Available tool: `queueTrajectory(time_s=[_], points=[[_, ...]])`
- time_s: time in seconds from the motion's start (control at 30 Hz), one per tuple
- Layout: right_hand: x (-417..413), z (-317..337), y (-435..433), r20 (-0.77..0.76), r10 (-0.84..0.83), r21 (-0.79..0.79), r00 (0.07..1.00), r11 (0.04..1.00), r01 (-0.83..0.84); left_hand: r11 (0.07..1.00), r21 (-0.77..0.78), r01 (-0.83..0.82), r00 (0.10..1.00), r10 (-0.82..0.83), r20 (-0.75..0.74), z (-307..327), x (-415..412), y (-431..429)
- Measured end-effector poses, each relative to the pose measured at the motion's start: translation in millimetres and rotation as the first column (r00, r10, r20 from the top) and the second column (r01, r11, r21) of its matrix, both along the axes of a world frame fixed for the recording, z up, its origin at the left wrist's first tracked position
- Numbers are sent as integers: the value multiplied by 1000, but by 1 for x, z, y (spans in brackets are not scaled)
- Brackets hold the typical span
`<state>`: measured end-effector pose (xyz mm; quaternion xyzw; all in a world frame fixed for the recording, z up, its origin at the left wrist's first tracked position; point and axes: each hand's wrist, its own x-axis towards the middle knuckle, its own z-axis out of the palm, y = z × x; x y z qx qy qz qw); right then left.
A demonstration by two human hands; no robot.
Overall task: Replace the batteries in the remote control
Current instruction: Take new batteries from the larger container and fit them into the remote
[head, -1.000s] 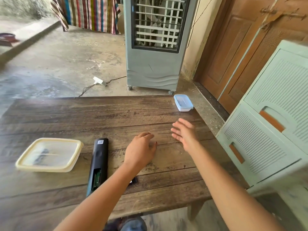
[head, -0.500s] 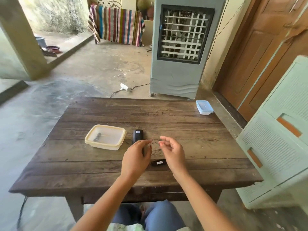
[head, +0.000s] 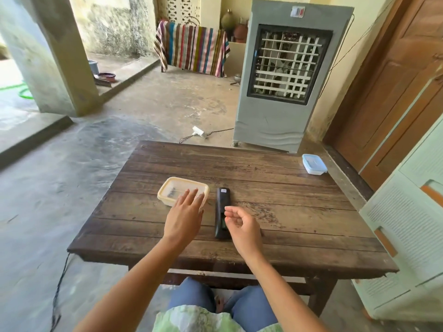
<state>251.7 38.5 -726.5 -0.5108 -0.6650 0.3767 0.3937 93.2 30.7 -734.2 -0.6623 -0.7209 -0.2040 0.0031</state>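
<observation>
The left hand (head: 183, 218), fingers spread and empty, reaches over the lidded box (head: 178, 190) while the right hand (head: 244, 227), loosely curled and seemingly empty, hovers beside the opened remote (head: 222, 212), so fetching batteries likely means lifting that lid.

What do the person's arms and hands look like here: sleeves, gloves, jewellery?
Both forearms are bare with no sleeves in view. The left hand and right hand wear no gloves, and no rings, watch or bracelet show. Blue trousers and a green patterned top appear below.

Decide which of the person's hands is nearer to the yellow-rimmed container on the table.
Left. The left hand is spread over the near right corner of the yellow-rimmed container. The right hand is farther right, beyond the remote control, fingers curled.
</observation>
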Motion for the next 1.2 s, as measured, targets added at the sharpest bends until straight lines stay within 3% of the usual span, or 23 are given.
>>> queueTrajectory(time_s=[0.17,0.43,0.63,0.9,1.2], points=[[-18,2,1,0,68,-57,998,996,-67,992,-122,31,979,-55,-198,-6,-29,0],[-57,-3,-7,34,178,-154,983,973,-171,992,30,125,966,-115,-233,-6,-70,-35],[-92,-18,-14,210,279,-189,937,952,-242,986,23,163,918,-143,-369,-9,-100,-67],[-113,-28,-9,337,258,-158,905,964,-216,976,-87,198,938,-214,-273,-13,-105,-65],[-112,-35,1,407,226,-46,885,973,-228,966,-9,259,908,-246,-340,-23,-104,-62]])
